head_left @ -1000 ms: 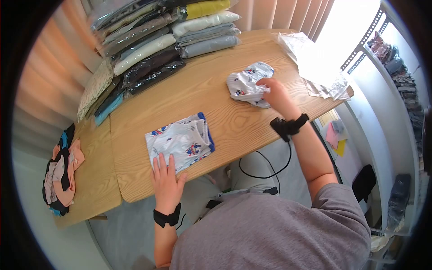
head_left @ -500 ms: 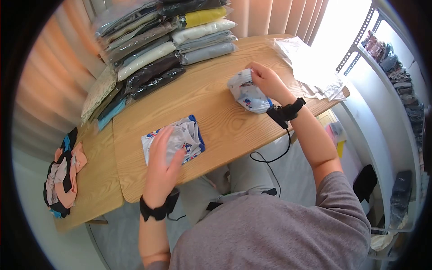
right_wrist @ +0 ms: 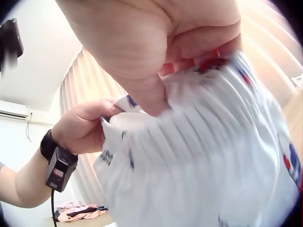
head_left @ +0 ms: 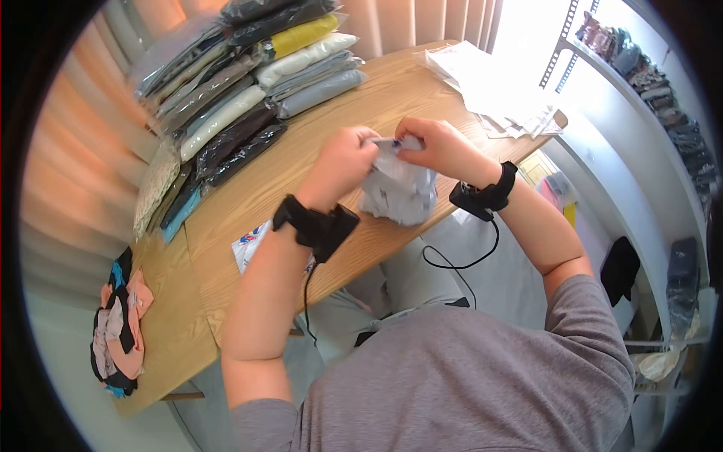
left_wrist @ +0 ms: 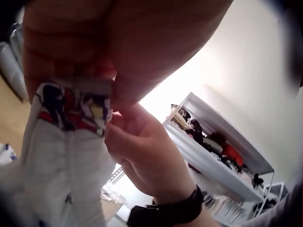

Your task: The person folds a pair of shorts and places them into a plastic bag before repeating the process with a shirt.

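Note:
White printed shorts [head_left: 399, 192] hang between both hands over the front part of the table. My left hand [head_left: 339, 166] pinches one side of their waistband. On the other side of it, my right hand [head_left: 440, 147] grips with thumb and fingers. In the right wrist view the elastic waistband [right_wrist: 189, 123] is gathered, its opening facing up under the thumb. A red and blue print [left_wrist: 71, 106] shows near the left fingers in the left wrist view. Below the left forearm lies a folded garment of similar print [head_left: 251, 245], mostly hidden by that arm.
Bagged clothes [head_left: 226, 113] are stacked high at the table's back left. Clear plastic bags [head_left: 512, 113] lie at the right end. Crumpled peach and black clothes [head_left: 120, 324] sit far left. Metal shelving [head_left: 633, 113] stands to the right, and a cable [head_left: 452, 265] hangs from the right wrist.
The left hand has left the folded garment and come up and right to the shorts. The right hand has lifted the shorts from the table and brought them closer; both hands now hold the waistband.

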The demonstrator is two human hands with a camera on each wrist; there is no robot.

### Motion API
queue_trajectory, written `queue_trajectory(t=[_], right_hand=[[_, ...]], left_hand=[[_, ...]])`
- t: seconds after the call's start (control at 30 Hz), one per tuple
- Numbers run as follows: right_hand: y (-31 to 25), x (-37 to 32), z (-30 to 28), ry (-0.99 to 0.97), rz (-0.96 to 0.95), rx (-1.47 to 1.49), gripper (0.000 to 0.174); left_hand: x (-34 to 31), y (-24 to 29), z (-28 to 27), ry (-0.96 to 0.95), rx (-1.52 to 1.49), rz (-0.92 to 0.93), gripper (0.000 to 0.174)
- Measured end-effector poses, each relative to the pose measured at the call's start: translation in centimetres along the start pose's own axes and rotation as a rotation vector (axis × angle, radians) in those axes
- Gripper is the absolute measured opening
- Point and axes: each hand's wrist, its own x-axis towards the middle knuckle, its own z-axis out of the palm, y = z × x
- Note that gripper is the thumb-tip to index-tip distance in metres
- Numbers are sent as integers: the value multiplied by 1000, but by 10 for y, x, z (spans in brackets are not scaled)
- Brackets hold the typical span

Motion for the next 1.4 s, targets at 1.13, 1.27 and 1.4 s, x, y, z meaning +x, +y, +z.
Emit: queue_trajectory(t=[1.13, 1.27, 1.4], right_hand=[[-105, -30, -160, 73, -405, -259, 27], [-101, -39, -166, 11, -396, -225, 31], [-87, -40, -163, 5, -517, -173, 24]], left_hand=[[-48, 165, -98, -263, 265, 326, 33], [-43, 153, -102, -301, 246, 448, 30], [-47, 149, -102, -305, 11, 321, 27]])
